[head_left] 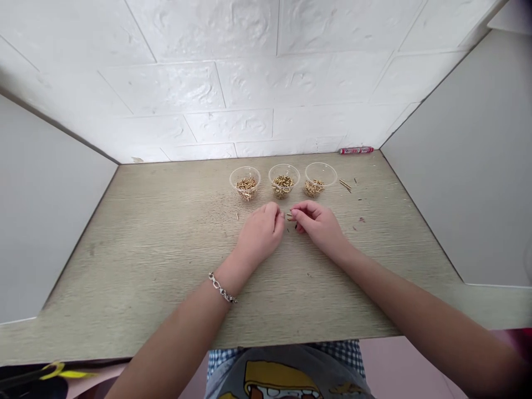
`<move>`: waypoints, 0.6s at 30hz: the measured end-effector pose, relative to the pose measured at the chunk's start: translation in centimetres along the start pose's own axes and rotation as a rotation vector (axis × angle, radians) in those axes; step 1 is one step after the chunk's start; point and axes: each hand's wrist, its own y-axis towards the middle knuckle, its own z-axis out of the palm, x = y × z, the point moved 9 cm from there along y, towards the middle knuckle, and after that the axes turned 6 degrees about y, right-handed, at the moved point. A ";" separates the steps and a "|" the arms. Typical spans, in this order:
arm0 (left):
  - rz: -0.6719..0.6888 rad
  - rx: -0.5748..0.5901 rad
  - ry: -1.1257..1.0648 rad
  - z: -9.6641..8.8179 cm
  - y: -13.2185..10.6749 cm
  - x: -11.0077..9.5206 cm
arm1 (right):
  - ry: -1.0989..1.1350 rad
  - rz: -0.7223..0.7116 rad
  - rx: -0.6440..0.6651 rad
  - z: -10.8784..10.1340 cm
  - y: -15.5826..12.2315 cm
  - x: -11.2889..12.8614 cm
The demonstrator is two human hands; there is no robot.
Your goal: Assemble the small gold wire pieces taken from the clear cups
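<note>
Pins (pixel 290 219) pinched in your right hand (pixel 318 223) point left toward your curled left hand (pixel 262 228); its grasp I can't tell.

Left hand (pixel 262 228) kinda hides its own fingertips, red pen (pixel 356 150) has markings too tiny to read, shirt print (pixel 276 371) gets chopped by the bottom edge.

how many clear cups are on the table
3, in a row on the table toward the wall: left cup, middle cup and right cup. None appears hidden.
</note>
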 end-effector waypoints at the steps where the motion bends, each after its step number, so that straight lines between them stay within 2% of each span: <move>1: 0.032 -0.007 -0.014 -0.6 -0.6 -0.9 | 0.023 -0.007 -0.027 -0.2 0.0 0.0; 2: 0.078 -0.028 -0.026 -1.4 -1.5 -2.0 | 0.049 -0.010 -0.049 -0.3 -0.1 -0.1; 3: 0.180 -0.020 -0.052 -1.8 -2.7 -3.9 | 0.072 -0.008 -0.061 -0.4 -0.1 -0.2; 5: 0.513 -0.015 -0.070 -2.1 -6.5 -9.0 | 0.081 -0.004 -0.060 -0.3 -0.1 -0.3; 7: 0.799 0.022 0.019 -0.5 -11.0 -13.1 | 0.062 -0.013 -0.033 0.0 -0.1 -0.2; 8: 0.886 0.031 0.090 0.7 -12.8 -14.4 | 0.061 -0.018 -0.021 0.1 -0.1 -0.2; 9: 0.924 0.037 0.148 1.9 -14.0 -15.1 | 0.067 -0.023 -0.013 0.1 0.0 -0.2; 10: 0.890 0.057 0.189 3.2 -14.5 -15.2 | 0.072 -0.026 -0.012 0.1 0.0 -0.2; 11: 0.836 0.088 0.215 4.5 -14.6 -14.9 | 0.078 -0.029 -0.008 0.2 0.1 -0.2; 13: 0.813 0.133 0.237 6.2 -14.8 -14.6 | 0.091 -0.030 0.004 0.2 0.1 -0.3; 15: 0.809 0.140 0.245 6.9 -14.6 -14.3 | 0.094 -0.032 0.021 0.3 0.2 -0.3; 18: 0.802 0.131 0.257 6.7 -14.4 -14.1 | 0.097 -0.040 0.047 0.6 0.2 -0.2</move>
